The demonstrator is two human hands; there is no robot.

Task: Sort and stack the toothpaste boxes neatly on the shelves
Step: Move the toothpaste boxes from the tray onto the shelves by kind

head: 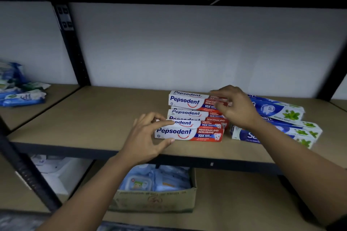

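The left hand (148,137) is pinching the left end of the front Pepsodent box (195,133), fingers curling over its top and thumb pressing its front face, near the shelf (93,118) edge. The right hand (236,107), blurred, is gripping the right end of the top rear Pepsodent box (187,100) between curled fingers and thumb. At least four Pepsodent boxes are lying in three rows. Three blue boxes (277,108) are lying just right, partly behind the right wrist. Blue packets (22,97) are sitting far left; a cardboard carton (154,200) is resting below.
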